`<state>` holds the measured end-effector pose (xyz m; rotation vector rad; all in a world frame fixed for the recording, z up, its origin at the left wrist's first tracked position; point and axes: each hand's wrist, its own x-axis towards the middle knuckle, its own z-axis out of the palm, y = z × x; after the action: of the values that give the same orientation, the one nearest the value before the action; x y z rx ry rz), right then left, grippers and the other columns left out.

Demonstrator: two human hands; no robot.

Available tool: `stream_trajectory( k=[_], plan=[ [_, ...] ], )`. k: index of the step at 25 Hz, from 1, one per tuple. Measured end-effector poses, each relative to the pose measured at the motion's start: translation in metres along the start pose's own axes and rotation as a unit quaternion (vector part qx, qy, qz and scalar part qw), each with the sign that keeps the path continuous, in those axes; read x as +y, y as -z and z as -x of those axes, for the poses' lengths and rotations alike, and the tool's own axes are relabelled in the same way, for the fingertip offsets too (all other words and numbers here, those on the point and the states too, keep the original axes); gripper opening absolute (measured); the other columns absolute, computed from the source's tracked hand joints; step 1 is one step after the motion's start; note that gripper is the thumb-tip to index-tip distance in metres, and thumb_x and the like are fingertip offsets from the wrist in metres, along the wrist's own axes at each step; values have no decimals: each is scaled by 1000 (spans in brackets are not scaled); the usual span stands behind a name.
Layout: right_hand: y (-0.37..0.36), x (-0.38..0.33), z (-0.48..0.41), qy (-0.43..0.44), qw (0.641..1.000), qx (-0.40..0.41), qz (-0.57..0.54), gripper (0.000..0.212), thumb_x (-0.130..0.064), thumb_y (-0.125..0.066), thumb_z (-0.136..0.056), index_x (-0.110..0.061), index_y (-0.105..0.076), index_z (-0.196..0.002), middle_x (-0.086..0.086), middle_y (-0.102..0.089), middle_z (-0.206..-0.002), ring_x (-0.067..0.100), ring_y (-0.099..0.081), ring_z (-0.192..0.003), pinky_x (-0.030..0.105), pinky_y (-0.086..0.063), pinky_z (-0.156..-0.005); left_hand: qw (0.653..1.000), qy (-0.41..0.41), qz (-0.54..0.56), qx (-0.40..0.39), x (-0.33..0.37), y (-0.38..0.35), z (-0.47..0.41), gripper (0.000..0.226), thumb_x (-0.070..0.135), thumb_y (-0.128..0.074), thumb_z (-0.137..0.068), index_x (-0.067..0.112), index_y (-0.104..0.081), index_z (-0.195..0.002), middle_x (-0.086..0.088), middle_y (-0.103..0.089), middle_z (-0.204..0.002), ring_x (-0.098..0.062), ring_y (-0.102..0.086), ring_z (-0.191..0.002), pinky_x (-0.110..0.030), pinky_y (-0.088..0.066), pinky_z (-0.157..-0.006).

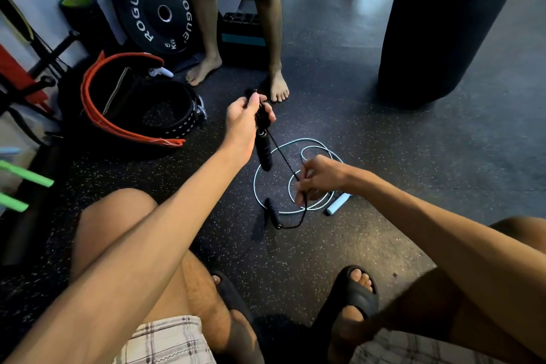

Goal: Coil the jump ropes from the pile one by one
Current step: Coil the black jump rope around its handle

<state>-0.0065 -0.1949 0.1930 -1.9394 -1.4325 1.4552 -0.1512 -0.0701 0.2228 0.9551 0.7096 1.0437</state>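
Observation:
My left hand point(246, 118) is raised over the floor and grips the bunched cord of a black jump rope, with one black handle point(263, 152) dangling below it. From there the black cord point(283, 158) runs taut down to my right hand point(317, 179), which pinches it. The rope's other black handle point(273, 213) lies on the floor, its cord looping back up. Under my right hand a light blue jump rope point(266, 162) lies in loose loops on the floor, its pale handle point(338, 204) at the right.
A person stands barefoot point(277, 86) just beyond the ropes. A black punching bag point(443, 23) hangs at the right. At the left are an orange and black belt point(124, 127), a Rogue weight plate point(161, 13) and a foam roller point(79, 13). My sandalled feet point(351, 292) are below.

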Motion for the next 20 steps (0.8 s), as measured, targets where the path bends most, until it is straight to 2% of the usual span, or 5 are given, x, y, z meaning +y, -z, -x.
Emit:
stream_trajectory(
  k=[4,7,10,13,20],
  plan=[
    [6,-14,7,84,996,21,-24,11,-9,-57,-97,0,-54,-91,16,-72,-78,25,-69,-71,33,-58,-64,954,-112,-278,7,-7,6,-1,16,13,-48,-98,1,-55,-90,-4,-65,-67,-17,-62,-55,-28,-52,-62],
    [14,-22,9,164,985,58,10,15,-10,-55,-98,2,-58,-90,12,-70,-75,19,-65,-67,30,-54,-63,914,-138,-380,-30,-7,11,-3,21,15,-51,-96,-3,-54,-86,-7,-69,-66,-18,-65,-53,-28,-52,-59],
    [18,-28,9,223,969,106,19,20,-9,-51,-99,1,-61,-85,8,-65,-69,20,-61,-65,44,-53,-67,880,-135,-448,-76,-8,9,2,20,17,-54,-95,0,-56,-83,-6,-71,-68,-15,-67,-55,-25,-53,-59],
    [21,-33,10,247,955,164,15,24,-11,-47,-101,-2,-62,-84,6,-61,-66,20,-61,-63,45,-54,-68,864,-80,-481,-126,-9,4,7,20,19,-55,-94,4,-61,-82,-7,-70,-66,-16,-66,-54,-25,-51,-59],
    [21,-40,15,236,923,300,56,28,-22,-52,-100,-14,-55,-73,6,-59,-60,15,-58,-44,25,-46,-44,885,94,-384,-247,-1,-6,17,52,39,-38,-103,6,-55,-65,-3,-35,-43,-16,-29,-38,-26,-26,-45]
  ],
)
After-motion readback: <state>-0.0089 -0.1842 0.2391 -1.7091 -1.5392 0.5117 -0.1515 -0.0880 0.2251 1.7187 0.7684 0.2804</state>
